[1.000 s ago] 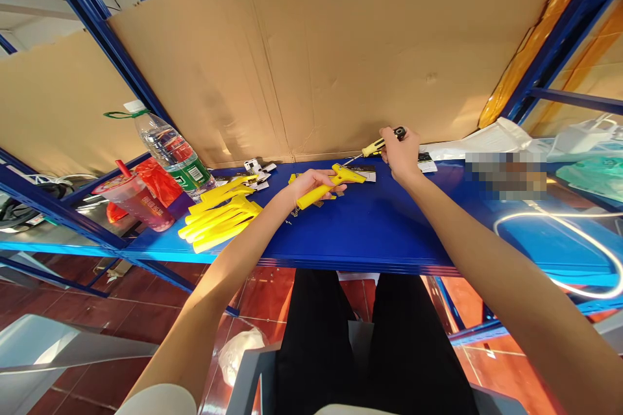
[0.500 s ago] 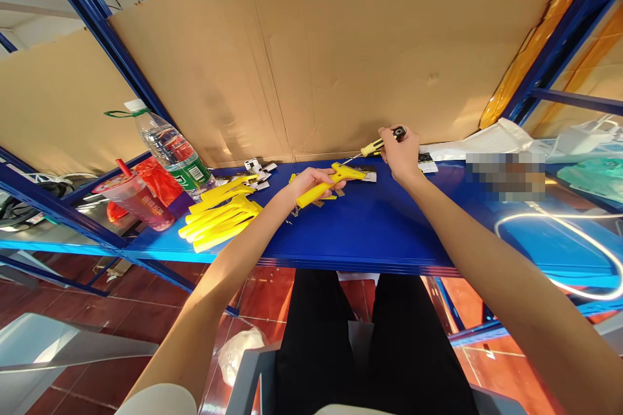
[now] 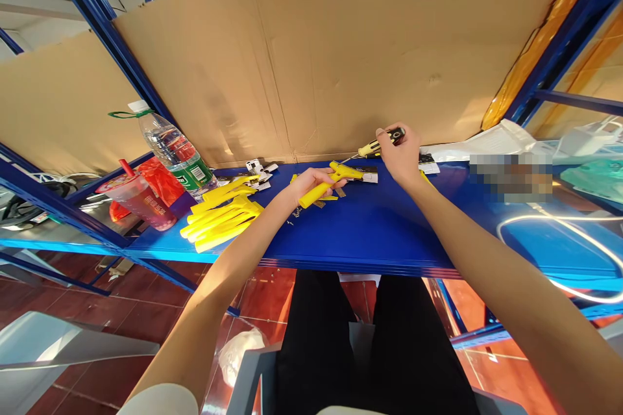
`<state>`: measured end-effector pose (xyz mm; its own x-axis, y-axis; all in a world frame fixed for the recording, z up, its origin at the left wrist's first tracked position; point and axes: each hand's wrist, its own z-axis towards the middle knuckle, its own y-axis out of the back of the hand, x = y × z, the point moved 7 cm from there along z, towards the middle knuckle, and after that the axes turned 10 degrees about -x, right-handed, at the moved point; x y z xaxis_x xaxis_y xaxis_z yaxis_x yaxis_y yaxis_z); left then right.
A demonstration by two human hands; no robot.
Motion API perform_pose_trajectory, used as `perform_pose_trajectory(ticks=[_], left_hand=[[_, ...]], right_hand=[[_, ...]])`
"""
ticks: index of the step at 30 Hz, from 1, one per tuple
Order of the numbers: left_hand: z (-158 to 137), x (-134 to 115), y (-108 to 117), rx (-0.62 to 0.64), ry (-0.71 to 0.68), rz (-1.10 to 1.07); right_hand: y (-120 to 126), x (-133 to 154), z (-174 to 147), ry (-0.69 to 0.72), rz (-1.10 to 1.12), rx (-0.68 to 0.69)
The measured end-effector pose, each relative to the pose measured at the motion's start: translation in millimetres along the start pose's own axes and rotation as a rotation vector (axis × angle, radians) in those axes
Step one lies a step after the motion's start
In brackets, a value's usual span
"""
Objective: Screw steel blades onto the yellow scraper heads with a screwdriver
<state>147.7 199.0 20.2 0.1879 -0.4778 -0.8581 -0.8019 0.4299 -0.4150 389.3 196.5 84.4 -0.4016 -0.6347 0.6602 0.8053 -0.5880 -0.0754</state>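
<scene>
My left hand [image 3: 314, 182] is closed around a yellow plastic scraper-like tool [image 3: 315, 195], its handle slanting down to the left and its wider head up to the right. A screwdriver [image 3: 370, 148] with a pale yellow and black handle is gripped in my right hand [image 3: 402, 152]. Its shaft slants down to the left, and the tip meets the head of the yellow tool; any screw there is too small to make out. Several more yellow tools [image 3: 221, 223] lie in a pile left of my left forearm. Small metal bits [image 3: 296, 212] lie beside my left wrist.
The blue shelf top [image 3: 350, 233] is backed by cardboard [image 3: 350, 51]. At the left stand a water bottle [image 3: 182, 155] and a red drink cup [image 3: 141, 204]. Small black-and-white packets [image 3: 260, 173] lie near the back. A white cable [image 3: 501, 226] loops at the right.
The yellow tool's head has turned slightly in my left hand, with the screwdriver tip still at it. My right hand has shifted its grip a little on the screwdriver handle.
</scene>
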Motion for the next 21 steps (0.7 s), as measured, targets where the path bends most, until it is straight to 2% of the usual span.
perform_pose_trajectory(ticks=[4,11,18,21], left_hand=[[3.9,1.4,5.7,-0.020,-0.022,0.034],[8.3,3.0,7.9,0.001,-0.040,0.047],[9.1,1.8,11.2,-0.183,-0.186,0.082],[6.9,-3.1,13.6,-0.246,-0.278,0.106]], right_hand=[[2.8,0.2,-3.2,-0.052,0.015,-0.092],[5.7,13.0,-4.9,0.058,-0.077,-0.079],[2.4,29.9,-11.0,0.107,-0.132,0.001],[-2.3,30.3,-12.8,0.074,-0.100,0.057]])
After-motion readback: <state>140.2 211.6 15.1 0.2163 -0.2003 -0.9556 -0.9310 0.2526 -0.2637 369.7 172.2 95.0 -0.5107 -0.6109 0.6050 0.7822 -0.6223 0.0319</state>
